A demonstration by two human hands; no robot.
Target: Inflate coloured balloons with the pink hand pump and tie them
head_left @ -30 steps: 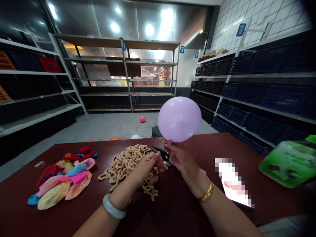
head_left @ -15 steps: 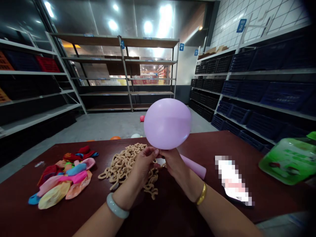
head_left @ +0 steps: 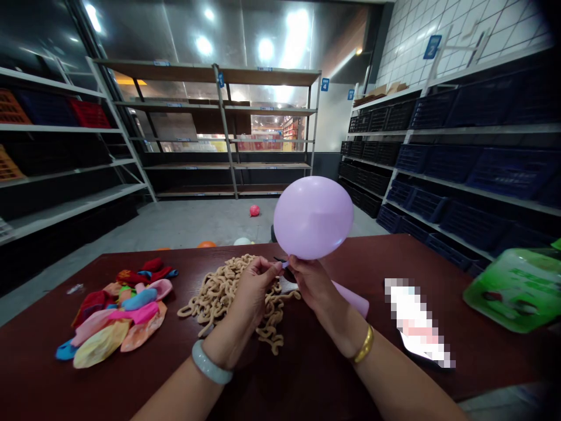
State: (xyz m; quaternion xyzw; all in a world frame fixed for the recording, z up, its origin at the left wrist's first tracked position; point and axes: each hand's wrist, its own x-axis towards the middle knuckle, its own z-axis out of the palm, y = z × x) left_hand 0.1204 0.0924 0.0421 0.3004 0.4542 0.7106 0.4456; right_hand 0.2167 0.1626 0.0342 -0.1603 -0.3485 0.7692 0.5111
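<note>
An inflated light-purple balloon [head_left: 313,217] stands above the table, at the tops of my hands. My left hand [head_left: 256,286] is closed, thumb and fingertips pinching the balloon's stretched neck. Just under the round body, my right hand [head_left: 313,283] is closed round the base of the neck. Something small and dark shows between the two hands, too small to name. Behind my right wrist lies a purple tube [head_left: 354,299], partly hidden. Close beside my left hand is a heap of beige cord-like loops [head_left: 223,286], which my forearm partly covers.
Flat, uninflated balloons [head_left: 127,313] in several colours lie at the left of the brown table [head_left: 193,386]. At the right are a phone [head_left: 416,324] with a blurred screen and a green pouch [head_left: 512,292]. Shelves with crates [head_left: 464,169] line the room; a pink ball-like thing [head_left: 255,211] is on the floor.
The balloon and my right hand have shifted to the right, away from my left hand. The neck is now drawn out sideways between my hands, and a small dark thing has come into sight.
</note>
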